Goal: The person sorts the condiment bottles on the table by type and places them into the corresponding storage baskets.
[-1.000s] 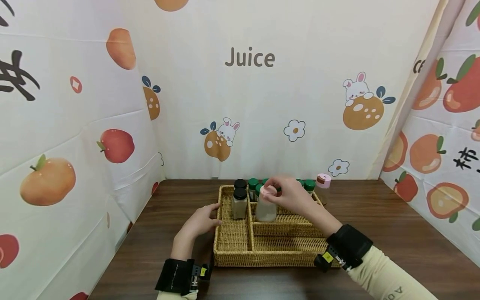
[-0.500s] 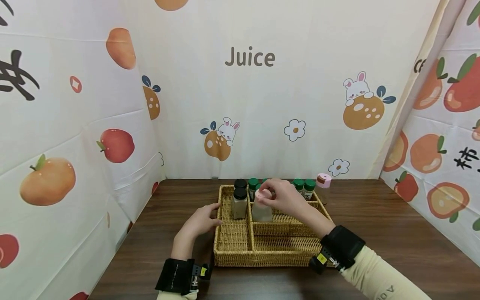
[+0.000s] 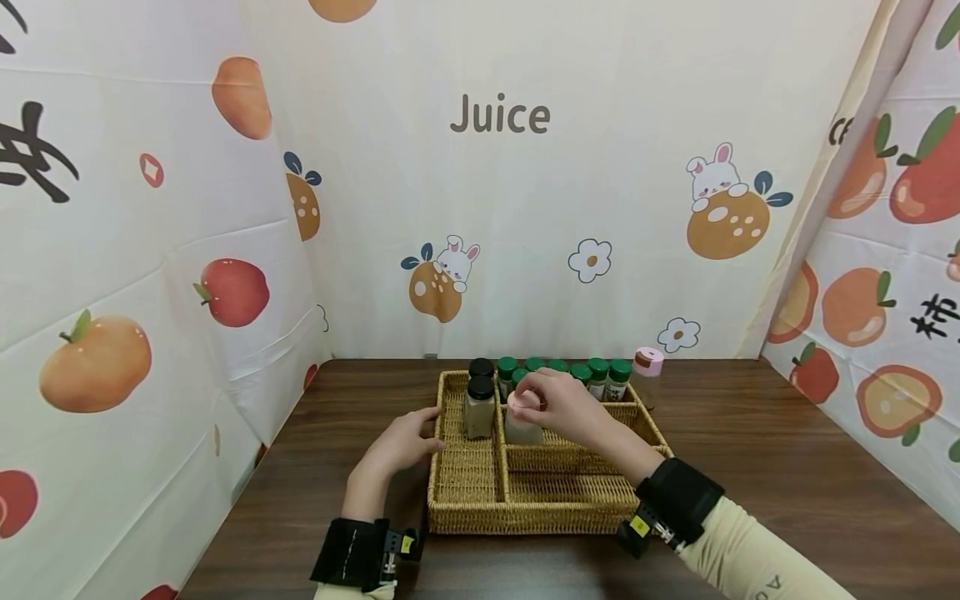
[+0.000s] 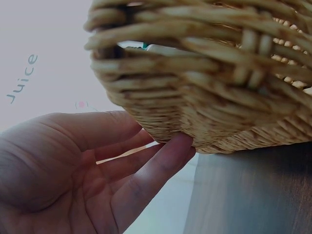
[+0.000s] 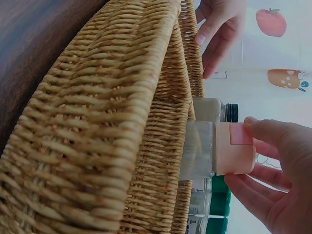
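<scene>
Head view, basket: woven basket [image 3: 465, 487] with compartments sits on the dark bench [image 3: 787, 483], against a fruit-printed cloth backdrop.
Head view, right hand: right hand [image 3: 558, 404] grips the pink cap of a clear jar [image 3: 522, 427], which stands upright in the basket's back right compartment, just beside the divider; the fingers cover most of the cap.
Head view, left hand: left hand [image 3: 401, 442] rests against the basket's left wall with fingers nearly straight, holding nothing.
Head view, other jars: two black-capped jars [image 3: 479, 407] stand in the left compartment; a row of green-capped jars [image 3: 597, 377] lines the back, partly hidden behind the right hand; another pink-capped jar [image 3: 647, 372] stands outside the basket on its right.
Left wrist view: palm and relaxed fingers [image 4: 161, 163] touch the basket's lower weave; what is inside the basket is hidden.
Right wrist view: thumb and fingers pinch the pink cap [image 5: 235, 148]; the jar's lower part is hidden behind the basket wall [image 5: 112, 122]; the label is too blurred to read.
</scene>
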`<state>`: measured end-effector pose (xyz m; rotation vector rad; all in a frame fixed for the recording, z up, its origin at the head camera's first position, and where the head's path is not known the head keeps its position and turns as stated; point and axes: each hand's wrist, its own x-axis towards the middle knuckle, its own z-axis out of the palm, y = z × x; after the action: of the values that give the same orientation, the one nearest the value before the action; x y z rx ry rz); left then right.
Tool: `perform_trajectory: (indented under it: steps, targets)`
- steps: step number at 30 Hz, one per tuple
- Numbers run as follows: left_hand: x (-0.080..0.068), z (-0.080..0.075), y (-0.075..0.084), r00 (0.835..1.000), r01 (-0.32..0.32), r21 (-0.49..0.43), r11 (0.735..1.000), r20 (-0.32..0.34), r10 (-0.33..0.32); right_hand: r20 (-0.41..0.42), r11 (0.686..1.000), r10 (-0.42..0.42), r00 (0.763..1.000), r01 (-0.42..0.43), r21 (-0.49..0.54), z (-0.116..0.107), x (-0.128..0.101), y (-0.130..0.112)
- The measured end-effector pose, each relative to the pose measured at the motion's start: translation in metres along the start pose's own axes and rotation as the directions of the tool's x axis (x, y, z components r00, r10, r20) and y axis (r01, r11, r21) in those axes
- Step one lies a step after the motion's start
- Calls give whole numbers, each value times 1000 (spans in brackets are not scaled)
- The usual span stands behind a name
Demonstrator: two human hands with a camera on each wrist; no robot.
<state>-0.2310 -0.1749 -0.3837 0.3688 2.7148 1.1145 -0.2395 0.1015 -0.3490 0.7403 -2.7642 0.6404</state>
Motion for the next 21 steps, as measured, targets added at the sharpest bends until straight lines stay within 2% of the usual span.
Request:
perform_trajectory:
  steps: [7, 21]
  targets:
    - [1, 0, -1, 1000, 3, 0, 1000, 0, -3, -33, 1000, -23, 999, 23, 3, -1, -2, 1]
    - [3, 1, -1, 1000, 20, -7, 1000, 2, -20, -21, 999, -8, 1000, 9, 39, -5, -4, 5]
